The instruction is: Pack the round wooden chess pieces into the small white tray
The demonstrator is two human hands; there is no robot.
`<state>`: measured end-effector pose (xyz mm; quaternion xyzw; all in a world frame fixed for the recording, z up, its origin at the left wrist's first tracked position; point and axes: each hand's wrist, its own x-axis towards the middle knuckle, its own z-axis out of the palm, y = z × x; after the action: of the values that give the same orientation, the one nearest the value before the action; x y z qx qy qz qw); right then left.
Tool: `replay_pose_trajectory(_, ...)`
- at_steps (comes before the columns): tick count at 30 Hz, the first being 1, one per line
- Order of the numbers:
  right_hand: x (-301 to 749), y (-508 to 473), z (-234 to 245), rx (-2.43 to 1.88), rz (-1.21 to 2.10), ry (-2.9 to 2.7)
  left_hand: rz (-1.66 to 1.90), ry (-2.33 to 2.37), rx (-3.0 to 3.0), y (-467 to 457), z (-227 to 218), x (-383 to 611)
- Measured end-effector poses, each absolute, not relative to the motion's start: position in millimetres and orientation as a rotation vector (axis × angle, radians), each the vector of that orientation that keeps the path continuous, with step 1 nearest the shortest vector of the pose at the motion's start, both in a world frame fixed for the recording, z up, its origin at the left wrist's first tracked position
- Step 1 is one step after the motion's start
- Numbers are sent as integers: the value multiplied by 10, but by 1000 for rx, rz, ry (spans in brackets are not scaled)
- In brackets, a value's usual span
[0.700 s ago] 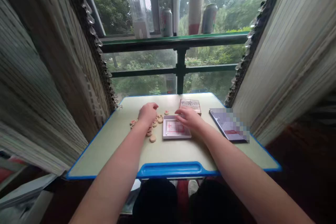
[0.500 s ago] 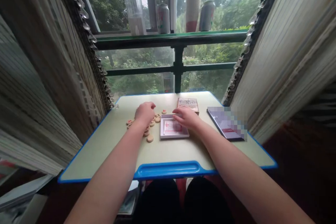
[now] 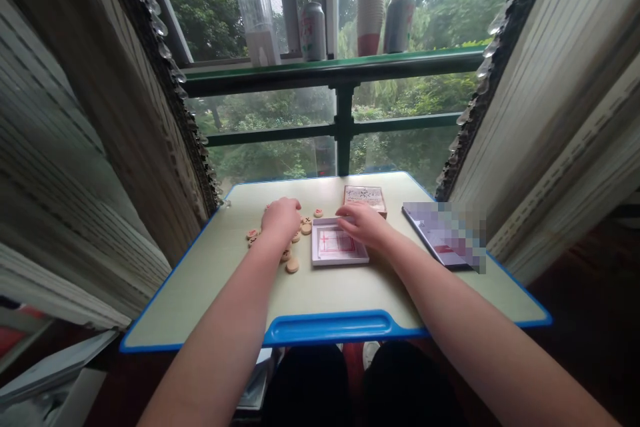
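Note:
A small square tray (image 3: 338, 249) with red lines on its floor lies in the middle of a pale green table (image 3: 320, 290) with a blue rim. My right hand (image 3: 363, 222) rests on the tray's far right edge, fingers curled over it. Several round wooden game pieces (image 3: 293, 265) lie scattered left of the tray. My left hand (image 3: 281, 217) sits on top of these pieces, fingers curled down; whether it holds one is hidden.
A printed box lid (image 3: 365, 197) lies just behind the tray. A flat dark booklet (image 3: 440, 237) sits at the table's right. Two cans (image 3: 313, 31) and cup stacks stand on the window ledge. Bead curtains hang close on both sides.
Both hands stay where they were on the pieces and the tray. Only the camera has shifted slightly.

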<state>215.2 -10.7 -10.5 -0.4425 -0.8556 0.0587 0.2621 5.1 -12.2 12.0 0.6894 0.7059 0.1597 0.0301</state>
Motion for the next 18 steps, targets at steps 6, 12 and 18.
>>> replay_pose_trajectory(6,2135,-109,-90,-1195,170,-2332,447,2203,2030,-112,107,26)
replay_pose_trajectory(12,2124,-114,-61,-1229,204,-2335,410,2095,2225,-103,85,-19)
replay_pose_trajectory(18,2118,-125,-54,-1221,188,-2340,465,2071,2190,-75,92,-57)
